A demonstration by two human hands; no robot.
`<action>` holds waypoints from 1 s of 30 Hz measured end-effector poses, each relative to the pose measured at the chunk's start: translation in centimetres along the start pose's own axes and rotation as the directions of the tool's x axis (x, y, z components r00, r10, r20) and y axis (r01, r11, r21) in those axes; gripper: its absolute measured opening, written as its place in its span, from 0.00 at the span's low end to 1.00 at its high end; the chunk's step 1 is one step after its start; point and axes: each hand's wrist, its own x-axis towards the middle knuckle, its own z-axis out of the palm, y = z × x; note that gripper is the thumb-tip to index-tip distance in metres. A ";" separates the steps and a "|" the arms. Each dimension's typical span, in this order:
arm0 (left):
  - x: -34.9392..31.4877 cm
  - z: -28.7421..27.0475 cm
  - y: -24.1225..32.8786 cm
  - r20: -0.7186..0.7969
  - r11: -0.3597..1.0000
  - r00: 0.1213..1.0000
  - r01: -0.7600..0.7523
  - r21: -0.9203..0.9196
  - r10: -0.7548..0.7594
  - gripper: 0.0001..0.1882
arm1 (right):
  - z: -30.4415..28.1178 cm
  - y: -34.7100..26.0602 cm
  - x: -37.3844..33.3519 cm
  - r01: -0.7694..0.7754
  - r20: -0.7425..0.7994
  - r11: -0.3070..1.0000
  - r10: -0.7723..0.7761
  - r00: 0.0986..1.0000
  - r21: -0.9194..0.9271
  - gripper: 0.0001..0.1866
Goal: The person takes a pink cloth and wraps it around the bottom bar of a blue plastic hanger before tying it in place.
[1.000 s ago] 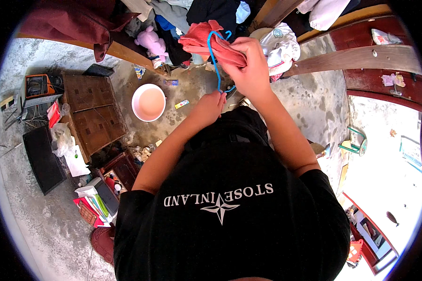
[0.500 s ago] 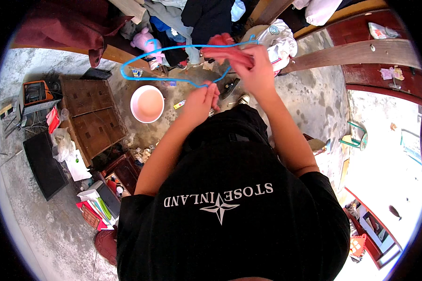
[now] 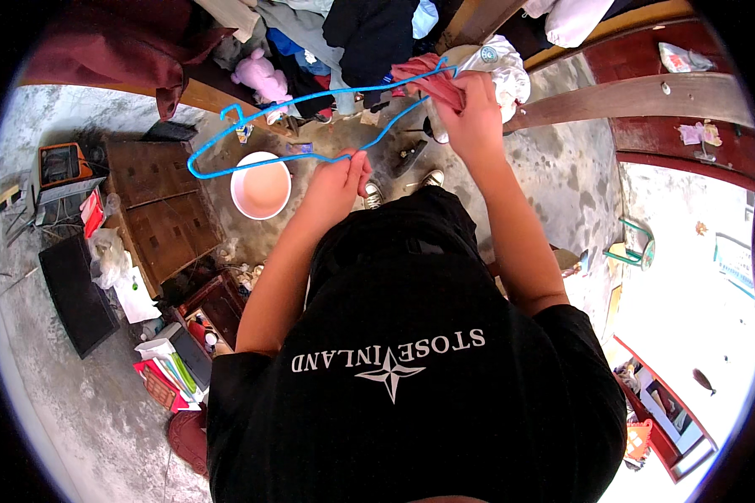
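Note:
A blue wire clothes hanger [image 3: 335,90] is held out in front of me, its long loop reaching to the left. My left hand [image 3: 341,178] is closed on the hanger's near side, thumb against the fingers. In my right hand [image 3: 476,117], a bunched reddish-pink cloth [image 3: 428,80] is gripped at the right end of the hanger. The cloth lies against the blue wire there; its exact kind and whether the wire runs through it cannot be made out.
A white basin [image 3: 286,186] of cloudy liquid stands on the concrete floor below the hanger. Beyond are a pink plush toy [image 3: 261,75] and piled clothes [image 3: 366,33]. A wooden rail [image 3: 629,101] crosses at the right; a brown cabinet [image 3: 155,205] stands left.
The hanger has shifted left and tilted, its left end coming nearer. My left hand moved left with it. My right hand moved slightly right, and the cloth is now bunched toward the hanger's right end.

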 end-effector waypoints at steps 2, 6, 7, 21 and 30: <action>0.9 0.5 0.0 0.004 0.998 1.000 0.001 0.064 -0.001 0.23 | 0.4 -1.6 0.1 0.011 -0.003 0.996 -0.011 1.000 0.090 0.20; 3.9 3.6 -5.4 0.058 0.772 0.971 -0.220 0.596 0.231 0.26 | 0.0 -7.0 1.2 0.061 -0.021 0.938 -0.057 0.998 0.340 0.19; 4.6 4.6 -7.9 0.066 0.702 0.963 -0.235 0.672 0.260 0.27 | -0.2 -8.0 1.5 0.077 -0.033 0.910 -0.069 0.997 0.408 0.19; 0.1 1.3 3.7 -0.046 0.983 0.985 -0.164 0.083 0.168 0.17 | -1.3 0.6 2.2 -0.103 -0.092 0.994 0.106 0.990 0.034 0.21; -1.2 -1.6 1.4 0.012 0.969 0.998 -0.056 -0.242 0.061 0.12 | -2.9 2.3 0.2 0.042 0.091 0.995 -0.034 0.995 -0.089 0.18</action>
